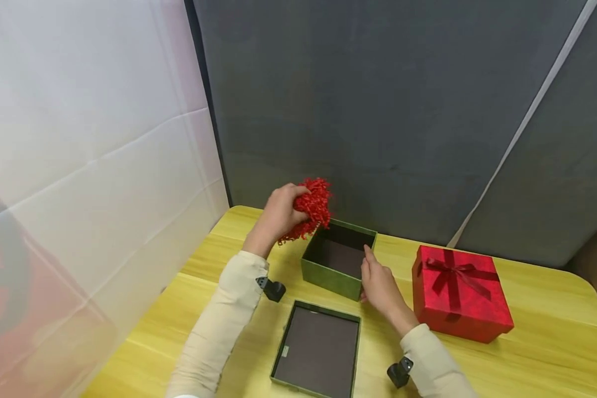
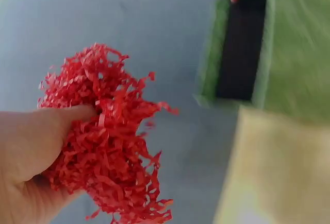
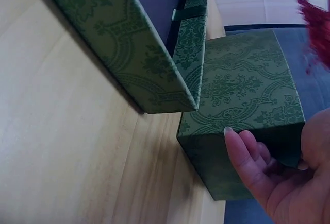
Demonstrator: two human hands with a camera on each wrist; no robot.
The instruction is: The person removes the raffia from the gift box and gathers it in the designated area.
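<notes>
A bunch of red shredded paper (image 1: pixel 312 209) is clenched in the grip of the left hand (image 1: pixel 281 213) and held in the air just above the far left corner of the open green box (image 1: pixel 339 258). The box is steadied at its right wall by the right hand (image 1: pixel 378 282), whose fingers are laid straight against its side, thumb at the rim. The box stands on the yellow desk (image 1: pixel 537 354). Its green lid (image 1: pixel 318 349) lies upturned just in front; a red gift box (image 1: pixel 459 292) with a ribbon bow is set to the right.
</notes>
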